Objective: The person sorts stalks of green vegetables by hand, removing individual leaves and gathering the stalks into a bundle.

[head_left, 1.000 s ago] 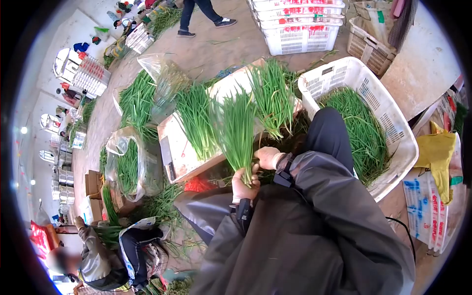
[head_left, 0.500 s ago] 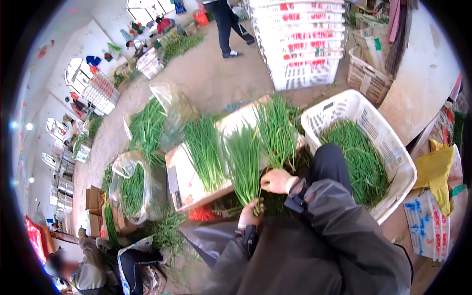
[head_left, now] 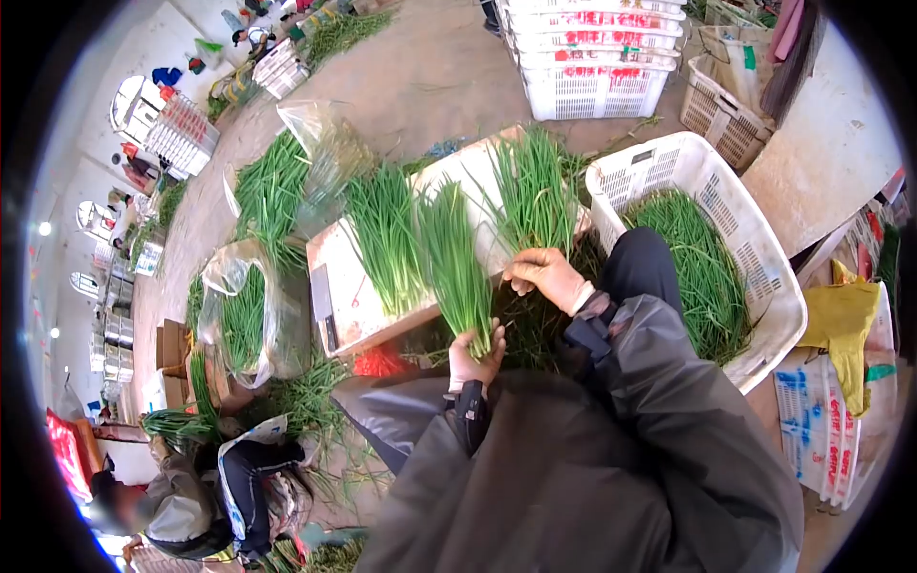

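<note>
— Chives: how are they going to handle, that bunch [head_left: 457,263] the left hand [head_left: 475,361] is gripping?

— Light and limp, I'd judge. The left hand is closing tight around the cut ends, and the blades are fanning up and away over the board [head_left: 349,286]. Squeezing higher up would likely bruise or bend the leaves, so the stalk end looks like the place to hold.

— And the right hand [head_left: 546,277]?

— It is reaching into a second bunch [head_left: 535,196] lying just beside the first, fingers curled and pinching a few stalks near the base. I cannot tell how many it is actually holding.

— Slippery?

— Probably a bit; loose blades look likely to slide out unless the grip stays firm around all of them.

— What is crowding the hands?

— A third bunch [head_left: 384,234] is lying on the board to the left of the held one. A white crate [head_left: 659,162] full of more greens is sitting close on the right, its rim near the person's knee. Clear bags [head_left: 250,315] of greens are standing left of the board.

— Any open room?

— Bare floor is showing beyond the board, before the stacked crates [head_left: 592,57]. Another person [head_left: 181,501] is crouching at lower left, well apart from both hands.
</note>
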Demonstrator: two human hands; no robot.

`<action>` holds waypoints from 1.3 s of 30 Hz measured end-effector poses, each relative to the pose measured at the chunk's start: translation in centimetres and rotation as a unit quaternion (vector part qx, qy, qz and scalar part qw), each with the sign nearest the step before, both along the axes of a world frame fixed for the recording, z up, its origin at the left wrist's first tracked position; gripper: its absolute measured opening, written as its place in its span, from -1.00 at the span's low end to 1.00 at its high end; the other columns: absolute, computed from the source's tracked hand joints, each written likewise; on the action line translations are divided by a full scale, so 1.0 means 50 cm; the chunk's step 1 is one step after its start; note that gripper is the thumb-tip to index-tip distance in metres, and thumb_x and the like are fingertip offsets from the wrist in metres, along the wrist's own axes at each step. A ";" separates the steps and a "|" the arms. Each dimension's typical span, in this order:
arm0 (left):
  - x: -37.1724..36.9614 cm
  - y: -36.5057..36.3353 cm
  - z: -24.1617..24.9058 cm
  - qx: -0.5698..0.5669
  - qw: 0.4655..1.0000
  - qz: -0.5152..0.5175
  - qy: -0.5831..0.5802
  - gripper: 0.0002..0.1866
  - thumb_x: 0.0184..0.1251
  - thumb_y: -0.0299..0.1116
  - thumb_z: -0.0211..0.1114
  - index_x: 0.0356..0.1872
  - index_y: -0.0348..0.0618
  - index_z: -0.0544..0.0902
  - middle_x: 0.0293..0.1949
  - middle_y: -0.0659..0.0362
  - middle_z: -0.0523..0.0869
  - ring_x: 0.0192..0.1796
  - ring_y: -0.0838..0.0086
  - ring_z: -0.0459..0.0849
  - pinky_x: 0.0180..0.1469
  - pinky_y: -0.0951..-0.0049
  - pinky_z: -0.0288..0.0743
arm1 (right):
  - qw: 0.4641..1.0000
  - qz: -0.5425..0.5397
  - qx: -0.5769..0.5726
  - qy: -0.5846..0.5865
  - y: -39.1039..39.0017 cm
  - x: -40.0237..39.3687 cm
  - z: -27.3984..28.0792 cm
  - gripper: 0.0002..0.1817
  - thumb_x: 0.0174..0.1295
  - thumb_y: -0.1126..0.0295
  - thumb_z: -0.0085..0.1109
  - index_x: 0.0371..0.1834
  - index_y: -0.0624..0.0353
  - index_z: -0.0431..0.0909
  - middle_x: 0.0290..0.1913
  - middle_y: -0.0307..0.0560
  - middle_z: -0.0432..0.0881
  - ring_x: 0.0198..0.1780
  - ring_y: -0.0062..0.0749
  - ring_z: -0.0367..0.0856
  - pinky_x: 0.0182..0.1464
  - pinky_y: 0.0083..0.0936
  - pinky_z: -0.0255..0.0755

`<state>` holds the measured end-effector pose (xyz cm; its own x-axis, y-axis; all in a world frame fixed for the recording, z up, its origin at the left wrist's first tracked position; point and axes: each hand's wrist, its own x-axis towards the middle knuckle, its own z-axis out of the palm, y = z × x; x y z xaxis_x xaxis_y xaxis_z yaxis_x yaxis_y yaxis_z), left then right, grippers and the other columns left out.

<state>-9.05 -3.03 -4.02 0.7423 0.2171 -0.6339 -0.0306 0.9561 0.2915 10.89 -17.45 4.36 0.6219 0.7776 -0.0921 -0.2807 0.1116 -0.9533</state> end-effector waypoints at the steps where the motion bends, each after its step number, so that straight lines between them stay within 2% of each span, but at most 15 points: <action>1: 0.001 -0.001 0.003 0.003 1.000 0.002 0.009 -0.56 0.42 -0.23 0.10 0.21 -0.23 0.61 0.17 0.02 0.76 0.11 0.18 0.76 0.10 0.18 0.68 | 1.000 0.007 -0.017 -0.003 -0.010 0.003 0.005 -0.81 0.44 0.38 0.21 -0.20 0.27 0.74 -0.32 -0.22 0.79 -0.37 -0.61 0.67 -0.28 -0.63 0.55; 3: 0.000 -0.001 0.009 0.014 1.000 -0.004 0.013 -0.55 0.42 -0.21 0.09 0.21 -0.23 0.61 0.18 0.02 0.75 0.12 0.17 0.76 0.11 0.15 0.68 | 0.969 0.180 -0.153 -0.071 -0.025 0.016 0.018 -0.81 0.33 0.37 0.23 -0.26 0.26 0.75 -0.33 -0.16 0.79 -0.36 -0.56 0.72 -0.27 -0.59 0.57; 4: 0.001 0.000 0.011 0.014 1.000 -0.004 0.007 -0.56 0.43 -0.23 0.09 0.21 -0.24 0.60 0.18 0.02 0.75 0.10 0.18 0.77 0.09 0.17 0.69 | 0.910 0.305 -0.243 -0.142 -0.028 0.018 0.022 -0.81 0.29 0.36 0.24 -0.28 0.26 0.75 -0.32 -0.12 0.80 -0.35 -0.54 0.74 -0.25 -0.58 0.58; 6: -0.001 -0.001 0.014 0.014 1.000 -0.007 -0.001 -0.58 0.44 -0.27 0.09 0.21 -0.25 0.60 0.16 0.03 0.76 0.07 0.20 0.77 0.05 0.20 0.72 | 0.762 0.430 -0.358 -0.327 -0.030 -0.016 0.027 -0.60 0.13 0.14 0.35 -0.09 0.20 0.79 -0.15 0.10 0.82 -0.06 -0.14 0.80 0.02 -0.25 0.64; 9: -0.003 0.015 -0.022 -0.018 0.998 -0.035 -0.041 -0.61 0.45 -0.35 0.11 0.22 -0.27 0.59 0.10 0.05 0.77 0.01 0.25 0.77 -0.05 0.29 0.75 | 0.671 0.367 -0.472 -0.438 -0.012 -0.047 -0.035 -0.47 0.12 0.04 0.36 0.07 0.16 0.74 0.06 0.19 0.76 0.13 0.10 0.71 0.20 -0.13 0.56; 10: -0.002 0.011 -0.021 -0.002 0.999 -0.039 -0.033 -0.62 0.46 -0.37 0.12 0.21 -0.28 0.59 0.07 0.06 0.77 -0.01 0.26 0.77 -0.07 0.31 0.75 | 0.706 0.290 -0.451 -0.462 -0.001 -0.042 -0.059 -0.44 0.19 -0.02 0.31 0.12 0.18 0.70 -0.06 0.13 0.79 0.02 -0.03 0.76 0.11 -0.17 0.59; 12: 0.000 -0.006 -0.016 0.031 0.998 -0.048 -0.015 -0.64 0.46 -0.41 0.13 0.21 -0.29 0.58 0.02 0.06 0.78 -0.05 0.28 0.77 -0.12 0.36 0.76 | 0.830 0.183 -0.385 -0.361 0.021 -0.033 -0.035 -0.50 0.24 -0.04 0.26 -0.05 0.22 0.73 -0.17 0.12 0.80 0.01 -0.05 0.76 0.09 -0.16 0.59; 14: 0.002 -0.024 -0.004 0.048 0.997 -0.055 -0.004 -0.67 0.46 -0.41 0.14 0.16 -0.30 0.58 0.02 0.04 0.77 -0.02 0.22 0.78 -0.10 0.30 0.76 | 0.892 0.123 -0.358 -0.248 0.043 -0.030 -0.047 -0.44 0.25 -0.13 0.26 -0.17 0.25 0.72 -0.31 0.06 0.79 -0.03 -0.12 0.77 0.05 -0.19 0.59; 16: 0.004 -0.040 0.004 0.062 0.996 -0.063 0.026 -0.68 0.46 -0.42 0.13 0.15 -0.32 0.55 0.01 0.03 0.77 -0.01 0.19 0.80 -0.14 0.31 0.78 | 0.882 0.081 -0.368 -0.284 0.055 -0.045 -0.063 -0.40 0.20 -0.21 0.30 -0.25 0.23 0.69 -0.22 0.12 0.78 0.00 -0.03 0.75 0.07 -0.20 0.57; 19: 0.008 -0.047 0.001 0.043 0.996 -0.075 0.022 -0.66 0.48 -0.37 0.09 0.18 -0.28 0.54 0.09 -0.01 0.74 0.11 0.07 0.76 0.07 0.06 0.69 | 0.855 0.065 -0.393 -0.332 0.063 -0.068 -0.105 -0.41 0.14 -0.14 0.38 -0.16 0.27 0.70 -0.04 0.22 0.75 0.04 0.08 0.73 0.11 -0.18 0.57; 24: 0.009 -0.051 0.031 -0.023 0.998 -0.045 -0.022 -0.55 0.50 -0.33 -0.02 0.31 -0.29 0.48 0.24 -0.11 0.64 0.32 -0.12 0.61 0.36 -0.24 0.44 | 0.917 0.064 -0.363 -0.150 0.062 -0.036 -0.147 -0.56 0.13 0.11 0.37 -0.09 0.24 0.72 -0.07 0.17 0.77 0.04 0.05 0.73 0.12 -0.21 0.57; 25: 0.009 -0.051 0.036 -0.032 0.999 -0.035 -0.008 -0.52 0.50 -0.31 -0.04 0.35 -0.31 0.45 0.26 -0.14 0.62 0.36 -0.15 0.55 0.43 -0.29 0.33 | 0.903 0.034 -0.379 -0.201 0.064 -0.032 -0.170 -0.58 0.14 0.10 0.35 -0.09 0.21 0.73 -0.08 0.14 0.78 0.03 0.04 0.73 0.13 -0.20 0.58; 29: 0.010 -0.049 0.027 -0.040 0.999 -0.031 -0.001 -0.51 0.50 -0.28 -0.04 0.36 -0.30 0.43 0.29 -0.15 0.60 0.37 -0.16 0.54 0.44 -0.34 0.29 | 0.864 -0.031 -0.411 -0.291 0.073 -0.048 -0.094 -0.61 0.15 0.06 0.32 -0.11 0.11 0.76 -0.09 0.07 0.79 0.03 0.01 0.73 0.13 -0.17 0.58; 33: 0.011 -0.053 0.035 -0.014 0.999 -0.049 0.000 -0.50 0.50 -0.28 -0.03 0.36 -0.28 0.43 0.30 -0.13 0.60 0.38 -0.14 0.54 0.42 -0.36 0.32 | 0.854 0.069 -0.372 -0.357 0.067 -0.074 -0.090 -0.60 0.11 0.03 0.38 -0.24 0.18 0.77 -0.20 0.14 0.78 -0.05 0.07 0.74 0.05 -0.17 0.59; 39: 0.008 -0.052 0.027 0.005 0.997 -0.070 -0.014 -0.51 0.46 -0.29 0.01 0.34 -0.28 0.45 0.28 -0.12 0.62 0.35 -0.07 0.57 0.41 -0.35 0.36 | 0.832 0.097 -0.434 -0.331 0.061 -0.089 -0.059 -0.40 0.00 -0.07 0.47 -0.03 0.18 0.67 -0.08 0.12 0.78 0.04 0.01 0.75 0.11 -0.17 0.60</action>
